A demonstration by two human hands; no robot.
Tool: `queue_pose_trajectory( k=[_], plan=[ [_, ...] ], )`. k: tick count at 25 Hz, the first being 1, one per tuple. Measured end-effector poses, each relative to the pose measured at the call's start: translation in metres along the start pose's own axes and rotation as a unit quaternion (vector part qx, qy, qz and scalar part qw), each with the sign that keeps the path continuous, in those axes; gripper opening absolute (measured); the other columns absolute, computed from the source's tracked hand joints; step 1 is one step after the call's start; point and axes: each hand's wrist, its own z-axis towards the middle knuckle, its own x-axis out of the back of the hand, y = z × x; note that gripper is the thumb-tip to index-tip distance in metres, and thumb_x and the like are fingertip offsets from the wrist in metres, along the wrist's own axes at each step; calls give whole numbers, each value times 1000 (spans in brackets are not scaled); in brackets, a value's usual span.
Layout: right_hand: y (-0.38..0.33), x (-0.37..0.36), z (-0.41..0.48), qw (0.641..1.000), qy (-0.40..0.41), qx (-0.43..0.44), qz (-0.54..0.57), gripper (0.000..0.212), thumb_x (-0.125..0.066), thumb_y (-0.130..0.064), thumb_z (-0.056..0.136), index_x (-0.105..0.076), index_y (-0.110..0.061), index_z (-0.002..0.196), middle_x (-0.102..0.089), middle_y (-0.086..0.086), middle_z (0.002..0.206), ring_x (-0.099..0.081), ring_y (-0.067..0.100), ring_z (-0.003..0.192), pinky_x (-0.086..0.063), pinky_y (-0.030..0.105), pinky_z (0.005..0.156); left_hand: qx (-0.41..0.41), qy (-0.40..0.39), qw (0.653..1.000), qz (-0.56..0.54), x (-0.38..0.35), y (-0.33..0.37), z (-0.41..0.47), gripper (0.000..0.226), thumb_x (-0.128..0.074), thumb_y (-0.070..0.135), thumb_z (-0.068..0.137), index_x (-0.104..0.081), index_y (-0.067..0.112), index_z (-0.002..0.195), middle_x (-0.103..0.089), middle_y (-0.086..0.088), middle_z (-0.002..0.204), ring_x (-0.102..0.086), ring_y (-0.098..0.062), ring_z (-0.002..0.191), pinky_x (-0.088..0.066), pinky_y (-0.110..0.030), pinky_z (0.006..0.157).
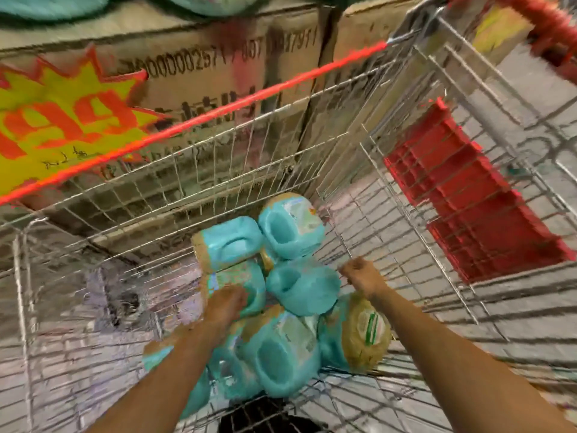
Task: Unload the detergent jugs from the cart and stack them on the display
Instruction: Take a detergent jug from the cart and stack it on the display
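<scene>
Although the frame is smeared by motion, one large silver wire shopping cart (218, 170) is seen from above, filling most of the view, with a red strip (249, 95) run along its far rim. Beyond that rim, at least two brown cardboard boxes (218, 67) are stacked side by side, printed with dark digits. Two teal rounded shapes (46, 6) are cut off by the upper edge above the boxes; what they are cannot be told. One yellow starburst price sign (62, 120) with red numerals is fixed at the left, in front of the boxes. One red slatted plastic flap (468, 195) is set against the cart's right end.

At least seven teal plastic detergent jugs (290, 226) are heaped on their sides on the cart floor, touching and overlapping; the blur makes an exact count uncertain. One jug at the right (365, 332) is turned so that its tan label is shown.

Two bare forearms are reached down into the cart. The left hand (226, 303) is laid on a jug in the middle of the heap (253, 284), but its fingers are blurred and the grip cannot be told. The right hand (362, 275) is curled into a fist just beside the heap, near the wire side; whether anything is held inside it cannot be told.
</scene>
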Motion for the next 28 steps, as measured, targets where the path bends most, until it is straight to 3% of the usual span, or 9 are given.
queue_pose_trajectory(
  k=[3, 5, 9, 12, 15, 17, 20, 24, 28],
  plan=[
    [16, -14, 45, 999, -30, -7, -12, 14, -66, -24, 90, -64, -10, 94, -59, 6, 90, -53, 21, 90, -40, 30, 78, 33, -5, 999, -15, -28, -14, 35, 30, -55, 15, 91, -51, 13, 61, -49, 6, 40, -41, -9, 34, -26, -15, 36],
    [28, -21, 76, 998, -55, -18, -17, 31, -64, -31, 92, -60, -8, 112, -58, 6, 101, -53, 19, 97, -40, 26, 81, 69, 10, 997, -31, -48, -21, 63, 29, -60, 19, 86, -50, 15, 59, -49, 4, 35, -42, -17, 46, -29, -17, 42],
    [42, -37, 121, 988, -124, -87, 0, 19, -57, -26, 96, -60, -10, 86, -57, 1, 76, -54, 5, 61, -40, 5, 49, 137, 2, 988, -74, -86, -34, 108, 31, -61, 18, 92, -50, 13, 64, -49, -4, 48, -49, -16, 46, -36, -21, 50],
    [52, -52, 136, 976, -171, -122, 58, 36, -60, -27, 94, -61, 4, 112, -66, 15, 94, -66, 20, 72, -54, 16, 63, 157, -1, 987, -30, -99, -43, 123, 30, -72, 30, 85, -57, 11, 68, -56, -7, 55, -54, -21, 57, -46, -31, 64],
    [58, -55, 142, 966, -206, -136, 76, 55, -65, -42, 88, -58, -4, 127, -68, 18, 115, -66, 35, 102, -53, 45, 95, 124, -2, 991, 57, -107, -44, 121, 43, -77, 28, 79, -63, -1, 108, -68, -20, 99, -65, -32, 89, -51, -36, 76],
    [57, -54, 142, 963, -218, -132, 93, 52, -65, -44, 87, -62, -6, 122, -71, 17, 110, -68, 34, 101, -53, 47, 94, 100, 28, 991, 87, -112, -42, 113, 45, -73, 17, 79, -57, -3, 116, -66, -19, 109, -64, -34, 101, -52, -37, 82],
    [52, -50, 136, 966, -205, -136, 82, 56, -66, -49, 86, -61, -7, 123, -70, 15, 113, -68, 31, 101, -54, 42, 93, 67, 50, 995, 48, -115, -31, 96, 18, -67, 3, 81, -66, 0, 99, -68, -15, 92, -64, -28, 88, -52, -30, 69],
    [41, -36, 115, 964, -211, -137, 86, 57, -68, -51, 83, -66, -5, 117, -72, 15, 110, -69, 29, 97, -56, 40, 89, 85, 95, 991, -34, -110, -18, 72, 12, -69, -2, 79, -69, -4, 91, -66, -18, 85, -62, -25, 72, -54, -30, 63],
    [27, -19, 92, 967, -220, -117, 48, 55, -68, -55, 80, -69, -9, 111, -72, 12, 107, -69, 30, 99, -56, 46, 89, 89, 113, 988, -54, -102, -7, 46, 36, -73, 11, 64, -70, -8, 94, -69, -30, 93, -67, -42, 90, -54, -47, 75]
  ],
)
